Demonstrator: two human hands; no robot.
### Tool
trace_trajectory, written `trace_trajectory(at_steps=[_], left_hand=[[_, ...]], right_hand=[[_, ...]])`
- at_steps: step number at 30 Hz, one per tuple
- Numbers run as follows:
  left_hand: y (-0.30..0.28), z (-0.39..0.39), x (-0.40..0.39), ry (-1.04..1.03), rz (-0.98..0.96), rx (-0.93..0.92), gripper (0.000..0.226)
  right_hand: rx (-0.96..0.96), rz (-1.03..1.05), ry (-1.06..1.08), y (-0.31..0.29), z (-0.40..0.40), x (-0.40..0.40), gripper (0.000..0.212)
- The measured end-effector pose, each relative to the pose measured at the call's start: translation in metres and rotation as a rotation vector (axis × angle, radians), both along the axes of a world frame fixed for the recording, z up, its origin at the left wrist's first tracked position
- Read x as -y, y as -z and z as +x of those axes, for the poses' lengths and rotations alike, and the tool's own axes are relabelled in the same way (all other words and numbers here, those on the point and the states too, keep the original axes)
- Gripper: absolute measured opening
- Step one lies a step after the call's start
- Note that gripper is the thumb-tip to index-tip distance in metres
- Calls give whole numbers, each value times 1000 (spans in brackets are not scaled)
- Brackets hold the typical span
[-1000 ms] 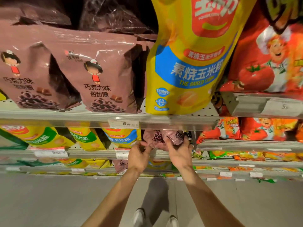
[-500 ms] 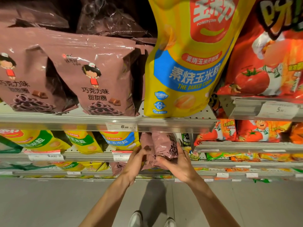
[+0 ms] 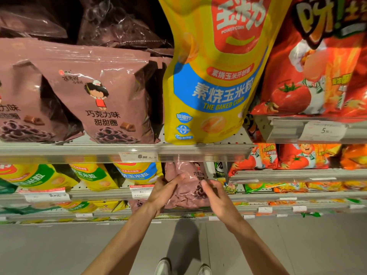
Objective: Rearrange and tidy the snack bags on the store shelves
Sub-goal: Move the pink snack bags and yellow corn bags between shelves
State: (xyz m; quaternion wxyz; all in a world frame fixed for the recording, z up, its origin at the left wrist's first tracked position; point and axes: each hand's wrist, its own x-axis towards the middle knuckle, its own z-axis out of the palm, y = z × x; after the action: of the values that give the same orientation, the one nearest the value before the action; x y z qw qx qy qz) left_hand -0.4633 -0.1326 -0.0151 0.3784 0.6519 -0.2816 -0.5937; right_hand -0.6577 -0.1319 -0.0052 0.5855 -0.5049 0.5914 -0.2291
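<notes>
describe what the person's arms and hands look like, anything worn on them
Both forearms are bare right up to the bottom edge of the picture, with no sleeves in view. The left hand and right hand wear no gloves, and no watch, bracelet or ring shows on either. Light-coloured shoes show below.

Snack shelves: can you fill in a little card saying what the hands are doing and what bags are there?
held bag: brown chocolate ring bag, on the second shelf
left hand: grip on the bag's left side
right hand: grip on the bag's right side
upper shelf: matching brown bags, big yellow corn bag, red tomato bag
left of held bag: yellow corn bags
price tag: 6.90
</notes>
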Motion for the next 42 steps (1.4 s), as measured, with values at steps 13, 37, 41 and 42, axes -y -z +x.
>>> trace_trajectory(at_steps=[13, 37, 41, 42], left_hand=[[-12, -3, -14, -48, 1, -67, 66], [-62, -31, -82, 66, 3, 72, 100], [-88, -14, -92, 144, -68, 65, 71], [-93, -9, -96, 168, -79, 54, 73]], right_hand=[[100, 339, -16, 36, -1, 31, 89], [137, 222, -190, -52, -52, -23, 76], [101, 139, -154, -85, -39, -49, 72], [104, 118, -140, -92, -34, -55, 75]])
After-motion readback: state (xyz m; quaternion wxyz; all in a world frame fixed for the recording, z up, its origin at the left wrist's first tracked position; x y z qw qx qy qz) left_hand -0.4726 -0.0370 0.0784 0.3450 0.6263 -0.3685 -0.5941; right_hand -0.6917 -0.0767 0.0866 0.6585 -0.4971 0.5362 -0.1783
